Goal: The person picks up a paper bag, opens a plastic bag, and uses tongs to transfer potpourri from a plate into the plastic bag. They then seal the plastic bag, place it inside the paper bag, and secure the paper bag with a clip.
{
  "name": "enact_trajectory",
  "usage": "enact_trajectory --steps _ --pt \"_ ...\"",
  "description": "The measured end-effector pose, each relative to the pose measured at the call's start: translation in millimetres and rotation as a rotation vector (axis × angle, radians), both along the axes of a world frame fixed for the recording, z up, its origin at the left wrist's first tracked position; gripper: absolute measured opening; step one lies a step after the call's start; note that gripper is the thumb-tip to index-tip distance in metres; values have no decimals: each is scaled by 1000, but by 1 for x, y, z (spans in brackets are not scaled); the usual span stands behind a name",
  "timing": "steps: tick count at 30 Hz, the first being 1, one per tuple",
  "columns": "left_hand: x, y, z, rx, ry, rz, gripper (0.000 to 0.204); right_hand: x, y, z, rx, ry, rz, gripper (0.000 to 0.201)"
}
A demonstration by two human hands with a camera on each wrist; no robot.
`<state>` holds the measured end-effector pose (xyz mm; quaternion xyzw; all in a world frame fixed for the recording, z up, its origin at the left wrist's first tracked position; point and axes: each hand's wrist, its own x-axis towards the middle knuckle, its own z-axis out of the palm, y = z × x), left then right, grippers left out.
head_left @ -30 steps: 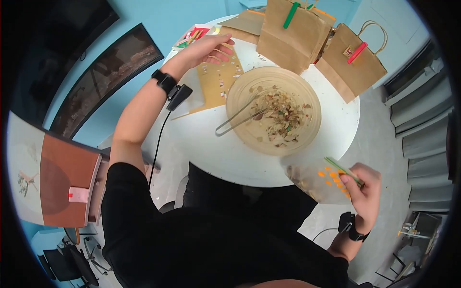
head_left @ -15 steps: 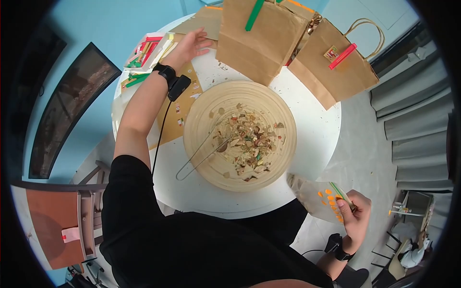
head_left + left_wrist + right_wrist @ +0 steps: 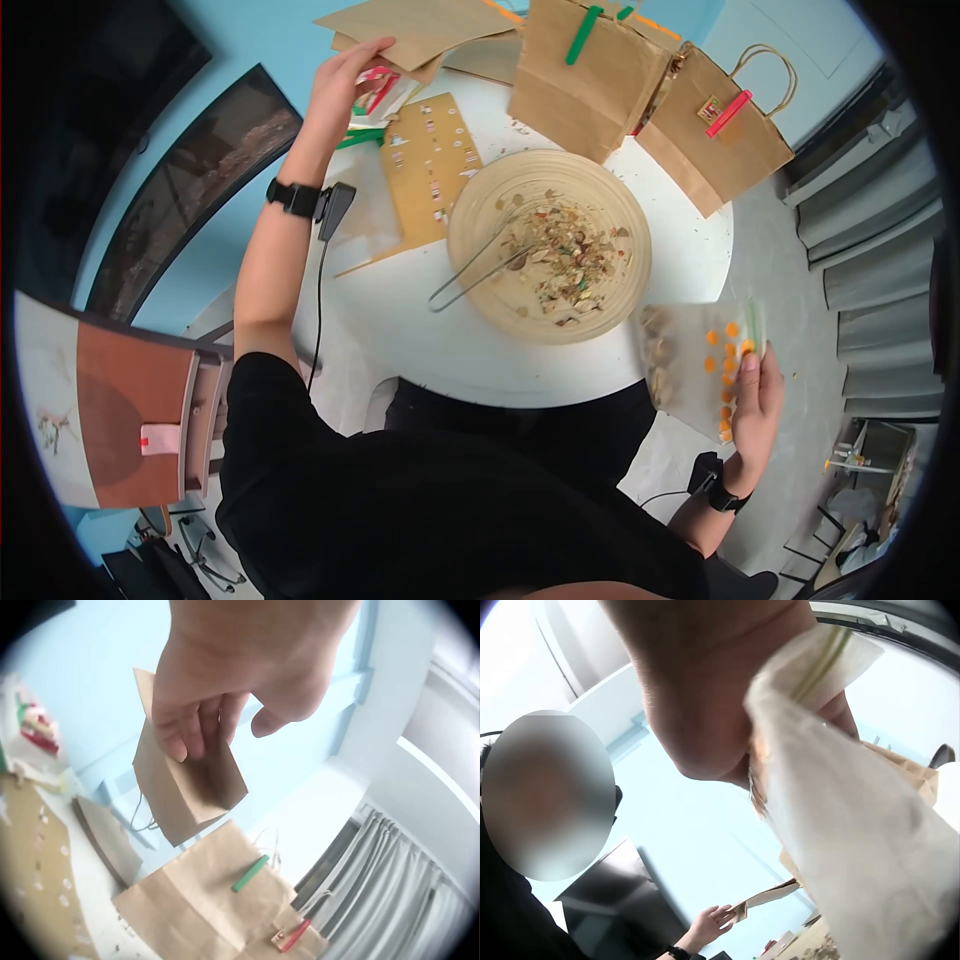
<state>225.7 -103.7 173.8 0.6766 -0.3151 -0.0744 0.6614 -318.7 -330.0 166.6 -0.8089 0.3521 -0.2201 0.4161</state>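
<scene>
A flat brown paper bag (image 3: 430, 35) is held up over the table's back left by my left hand (image 3: 330, 105). In the left wrist view, that hand (image 3: 232, 682) has its fingers curled over the paper bag's (image 3: 169, 791) edge. Off the table's front right edge, my right hand (image 3: 757, 405) grips a clear zip bag (image 3: 685, 375) with orange dots and brownish pieces in it. The zip bag (image 3: 855, 817) hides part of the right hand (image 3: 705, 697) in the right wrist view. A wide round bowl (image 3: 480, 215) holds a dry, chopped-looking mix, with metal tongs (image 3: 455, 285) leaning over its rim.
Standing paper bags with green (image 3: 585, 35) and red (image 3: 728, 113) clips are behind the bowl. A sticker sheet (image 3: 430, 165) lies left of it, with a tray of clips (image 3: 385, 95) behind the sheet. Another person (image 3: 547, 795), blurred, shows in the right wrist view.
My left hand has taken hold of the flat paper bag and raised it, moving left. The zip bag in my right hand has turned so its dotted side faces upward more fully.
</scene>
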Motion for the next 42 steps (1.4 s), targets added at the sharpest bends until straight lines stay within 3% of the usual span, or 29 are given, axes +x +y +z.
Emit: enact_trajectory --steps 4,7,9,14,16,20,22,25,26,28,29,31,34,36,37,40,42 --pt "-67 105 26 -228 -43 102 38 16 25 0 151 -318 -54 26" --pt "-110 196 15 -454 -12 -2 38 25 48 11 105 -324 95 19" --pt "-152 241 4 -582 54 37 39 36 69 18 86 -317 200 20" --pt "-240 296 -35 -665 190 135 40 75 117 9 70 -318 583 24" --pt "-264 297 -52 -680 294 152 43 94 136 9 142 -308 695 26" --pt "-272 322 -117 -535 375 97 48 116 165 1 622 -435 724 28" --pt "-281 313 -131 -601 418 186 50 122 182 2 696 -499 787 29" --pt "-273 329 -170 -547 533 39 49 127 209 -8 626 -419 693 25" --pt "-278 321 -158 -419 438 -54 42 127 210 -7 537 -303 771 24" --pt "-296 298 -122 127 275 166 32 131 210 -3 346 -73 923 21" --pt "-301 291 -112 210 102 273 32 136 223 -24 210 -370 960 19" --pt "-312 283 -95 394 -238 488 38 137 245 -22 98 -350 971 18" --pt "-344 264 -37 10 -109 283 42 138 264 -5 -93 -181 1022 15" --pt "-351 252 -10 246 -47 254 40 139 271 -5 -133 -157 1097 16" --pt "-350 249 -5 362 -20 234 39 141 275 -14 -197 -191 1030 19" --pt "-331 256 -23 375 105 175 35 140 271 -17 -238 -211 967 23" --pt "-323 265 -36 452 90 225 29 136 261 -19 -311 -58 887 19"
